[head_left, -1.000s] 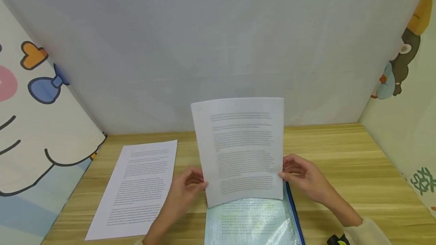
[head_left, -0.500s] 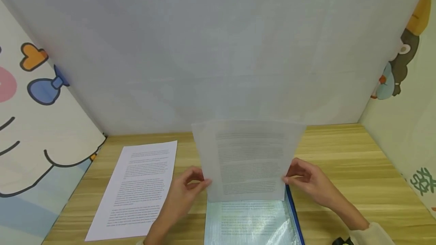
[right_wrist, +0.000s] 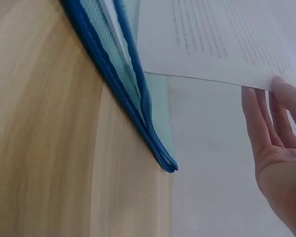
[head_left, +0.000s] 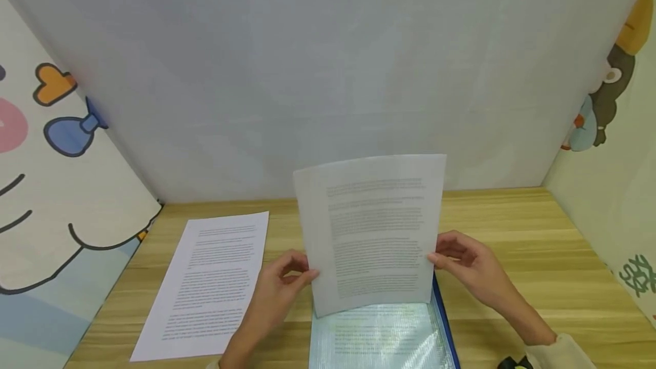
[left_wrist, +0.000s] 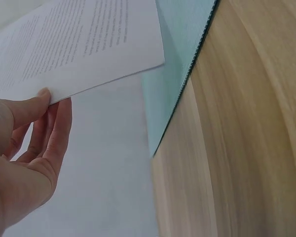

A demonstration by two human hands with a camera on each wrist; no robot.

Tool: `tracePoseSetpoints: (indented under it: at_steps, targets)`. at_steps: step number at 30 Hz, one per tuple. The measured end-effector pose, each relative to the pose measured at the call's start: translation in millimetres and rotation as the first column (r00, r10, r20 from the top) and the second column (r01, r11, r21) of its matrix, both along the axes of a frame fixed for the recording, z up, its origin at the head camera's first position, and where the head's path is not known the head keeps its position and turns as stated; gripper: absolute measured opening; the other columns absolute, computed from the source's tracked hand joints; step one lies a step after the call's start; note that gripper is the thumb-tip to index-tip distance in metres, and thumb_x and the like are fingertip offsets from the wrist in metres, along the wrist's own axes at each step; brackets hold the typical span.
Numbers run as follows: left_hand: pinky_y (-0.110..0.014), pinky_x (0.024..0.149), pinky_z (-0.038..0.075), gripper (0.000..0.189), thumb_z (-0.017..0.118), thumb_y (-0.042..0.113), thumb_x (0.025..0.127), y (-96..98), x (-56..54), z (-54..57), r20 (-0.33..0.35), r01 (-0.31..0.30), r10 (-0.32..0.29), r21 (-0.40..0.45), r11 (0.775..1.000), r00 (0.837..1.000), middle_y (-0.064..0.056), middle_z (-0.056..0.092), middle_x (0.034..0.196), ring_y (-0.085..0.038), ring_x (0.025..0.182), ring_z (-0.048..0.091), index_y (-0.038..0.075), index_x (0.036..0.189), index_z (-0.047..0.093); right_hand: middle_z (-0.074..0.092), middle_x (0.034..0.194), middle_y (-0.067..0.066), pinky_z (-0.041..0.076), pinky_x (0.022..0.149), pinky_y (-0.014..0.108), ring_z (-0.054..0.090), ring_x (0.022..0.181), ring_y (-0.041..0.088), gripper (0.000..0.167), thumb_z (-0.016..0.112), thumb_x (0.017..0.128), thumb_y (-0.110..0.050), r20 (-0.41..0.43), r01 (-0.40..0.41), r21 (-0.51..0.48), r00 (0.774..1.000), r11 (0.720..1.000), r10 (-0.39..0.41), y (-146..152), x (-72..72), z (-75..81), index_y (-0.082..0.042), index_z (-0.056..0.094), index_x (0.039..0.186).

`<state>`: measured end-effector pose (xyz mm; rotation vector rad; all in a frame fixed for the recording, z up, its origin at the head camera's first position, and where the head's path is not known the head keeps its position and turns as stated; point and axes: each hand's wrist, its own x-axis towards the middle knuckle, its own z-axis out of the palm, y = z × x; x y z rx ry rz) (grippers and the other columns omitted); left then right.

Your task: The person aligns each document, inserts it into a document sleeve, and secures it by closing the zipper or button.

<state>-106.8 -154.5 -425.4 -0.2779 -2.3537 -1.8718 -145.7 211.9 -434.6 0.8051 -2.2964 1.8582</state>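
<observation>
A printed paper sheet (head_left: 376, 232), perhaps more than one, stands raised and slightly bowed in the head view. My left hand (head_left: 277, 286) pinches its left edge between thumb and fingers. On the opposite edge, my right hand (head_left: 471, 271) pinches it the same way. Below the paper lies a translucent greenish zip file pouch (head_left: 379, 337) with blue trim, and printed text shows through it. The right wrist view shows the pouch's blue edges (right_wrist: 138, 74) parted along one side, with something white between them. The paper's lower edge appears just above the pouch.
Another printed sheet (head_left: 205, 289) lies flat on the wooden table (head_left: 523, 232) at the left. A small black and yellow object (head_left: 515, 363) sits by the right sleeve, mostly cut off. A grey-white wall (head_left: 328, 73) rises behind the table, with cartoon-printed panels at both sides.
Half a second ago the held paper's top dipped and blurred; now it is up again, slightly right of where it stood a second ago. Both hands kept their pinch and shifted a little.
</observation>
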Motion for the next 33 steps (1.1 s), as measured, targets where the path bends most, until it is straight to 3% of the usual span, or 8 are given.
tracePoseSetpoints:
  at_steps: [7, 11, 14, 22, 28, 33]
  targets:
    - [-0.030, 0.074, 0.062, 0.022, 0.080, -0.002, 0.085, 5.1, -2.1, -0.5, -0.031, -0.003, 0.005, 0.050, 0.999, 1.000, -0.012, 0.068, 0.094, -0.016, 0.086, 0.068, 0.001, 0.103, 0.067, 0.072, 0.103, 0.008, 0.063, 0.071, 0.040, 0.075, 0.089, 0.020, 0.025, 0.068, 0.092, 0.011, 0.018, 0.046, -0.036, 0.999, 0.998, -0.045, 3.5, 0.8, 3.6, 0.005, 0.065, 0.116]
    - [-0.033, 0.068, 0.063, 0.029, 0.079, -0.005, 0.085, 9.2, -3.5, -2.0, -0.079, 0.035, -0.028, 0.100, 0.994, 0.997, -0.018, 0.066, 0.093, -0.015, 0.083, 0.068, -0.004, 0.110, 0.064, 0.071, 0.103, 0.007, 0.063, 0.070, 0.040, 0.075, 0.088, 0.020, 0.026, 0.069, 0.093, 0.010, 0.039, 0.070, -0.029, 0.997, 0.997, -0.069, 6.8, 1.8, 5.5, 0.005, 0.064, 0.117]
    - [-0.033, 0.067, 0.062, 0.030, 0.077, -0.007, 0.086, 12.2, -4.2, -2.5, -0.079, 0.074, -0.065, 0.112, 0.991, 0.995, -0.020, 0.065, 0.094, -0.014, 0.083, 0.067, -0.007, 0.112, 0.062, 0.071, 0.103, 0.008, 0.063, 0.067, 0.039, 0.075, 0.086, 0.021, 0.026, 0.068, 0.093, 0.009, 0.060, 0.076, -0.028, 0.995, 0.997, -0.074, 9.6, 2.2, 6.3, 0.006, 0.064, 0.119]
    - [-0.033, 0.069, 0.062, 0.031, 0.074, -0.007, 0.089, 23.0, -5.1, -6.0, 0.003, 0.122, -0.123, 0.106, 0.987, 0.992, -0.020, 0.064, 0.096, -0.016, 0.081, 0.068, -0.008, 0.116, 0.060, 0.071, 0.104, 0.002, 0.063, 0.068, 0.036, 0.075, 0.088, 0.017, 0.030, 0.070, 0.096, 0.000, 0.187, 0.113, -0.005, 0.976, 0.994, -0.110, 20.6, 4.2, 6.6, 0.007, 0.061, 0.124]
    - [-0.034, 0.070, 0.063, 0.031, 0.075, -0.004, 0.089, 34.0, -4.9, -8.8, 0.059, 0.106, -0.114, 0.112, 0.988, 0.992, -0.019, 0.065, 0.094, -0.016, 0.078, 0.070, -0.008, 0.117, 0.060, 0.073, 0.105, 0.000, 0.063, 0.070, 0.034, 0.075, 0.090, 0.016, 0.031, 0.069, 0.096, 0.000, 0.264, 0.115, -0.022, 0.959, 0.993, -0.106, 32.9, 3.8, 1.8, 0.006, 0.062, 0.126]
    - [-0.031, 0.069, 0.062, 0.032, 0.076, -0.001, 0.090, 43.4, -4.0, -8.5, 0.109, 0.084, -0.097, 0.115, 0.990, 0.989, -0.016, 0.067, 0.093, -0.015, 0.077, 0.070, -0.006, 0.117, 0.061, 0.073, 0.106, -0.004, 0.062, 0.072, 0.032, 0.074, 0.090, 0.015, 0.032, 0.070, 0.097, -0.006, 0.319, 0.145, 0.026, 0.936, 0.989, -0.145, 42.6, 5.5, 0.6, 0.003, 0.063, 0.127]
